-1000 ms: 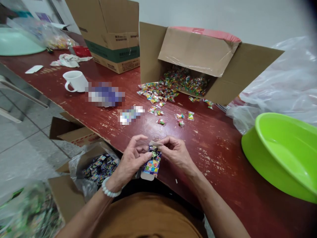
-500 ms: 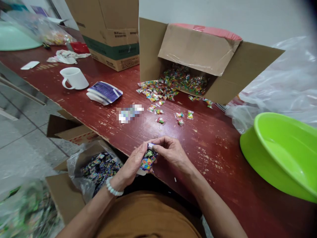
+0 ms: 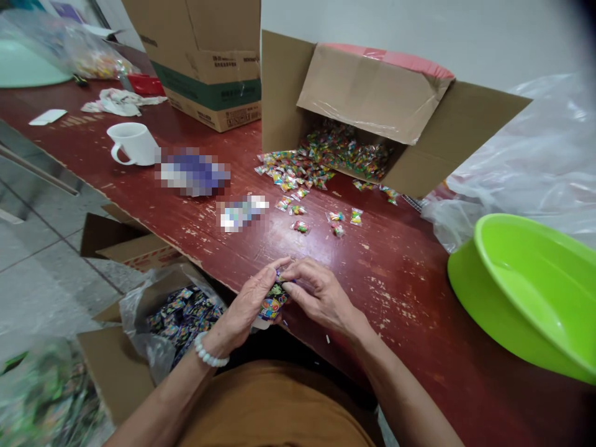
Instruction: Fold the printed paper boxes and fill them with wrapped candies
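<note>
**As the left hand (image 3: 246, 304) and right hand (image 3: 321, 297) grip it, a small printed carton (image 3: 274, 302) tilts above the desk (image 3: 400, 292) edge**

Both hands are closed around the carton with curled fingers, so its upper end is hidden. Its long axis leans, with the top toward the far right. Many candy packets (image 3: 298, 171) remain in the tipped cardboard box (image 3: 367, 93) and on the desk. More printed cartons (image 3: 184, 318) lie in an open plastic bag (image 3: 139, 316) below the edge.
</note>
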`<action>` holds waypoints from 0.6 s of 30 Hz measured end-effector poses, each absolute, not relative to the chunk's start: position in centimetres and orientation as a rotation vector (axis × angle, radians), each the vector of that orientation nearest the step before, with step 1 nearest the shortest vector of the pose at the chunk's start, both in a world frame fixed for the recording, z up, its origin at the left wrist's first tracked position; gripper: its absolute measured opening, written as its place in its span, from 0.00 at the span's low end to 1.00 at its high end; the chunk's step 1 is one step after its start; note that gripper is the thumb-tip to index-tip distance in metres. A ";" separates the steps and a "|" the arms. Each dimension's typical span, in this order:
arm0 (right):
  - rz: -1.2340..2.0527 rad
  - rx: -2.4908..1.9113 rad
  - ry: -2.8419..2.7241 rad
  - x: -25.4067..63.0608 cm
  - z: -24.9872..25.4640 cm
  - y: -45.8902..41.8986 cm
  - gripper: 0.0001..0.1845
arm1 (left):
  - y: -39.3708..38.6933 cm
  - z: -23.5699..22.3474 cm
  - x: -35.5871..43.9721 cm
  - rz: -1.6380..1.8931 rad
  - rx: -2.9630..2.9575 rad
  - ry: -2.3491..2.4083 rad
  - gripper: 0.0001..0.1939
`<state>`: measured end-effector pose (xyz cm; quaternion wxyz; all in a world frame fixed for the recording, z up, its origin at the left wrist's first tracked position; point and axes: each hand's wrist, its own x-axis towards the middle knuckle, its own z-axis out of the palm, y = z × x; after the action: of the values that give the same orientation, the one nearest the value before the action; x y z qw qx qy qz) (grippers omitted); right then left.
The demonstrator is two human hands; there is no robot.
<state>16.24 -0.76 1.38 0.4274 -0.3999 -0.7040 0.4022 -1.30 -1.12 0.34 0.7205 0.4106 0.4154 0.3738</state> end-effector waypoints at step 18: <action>0.502 -1.856 -1.726 18.2 -2.7 10.2 0.08 | -4.9 -2.6 -11.3 0.326 1.141 1.047 0.23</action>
<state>18.18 10.21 -2.66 0.2752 -0.6905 -0.6423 0.1869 -11.30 -4.92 -2.64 0.7028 0.5127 0.4708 0.1467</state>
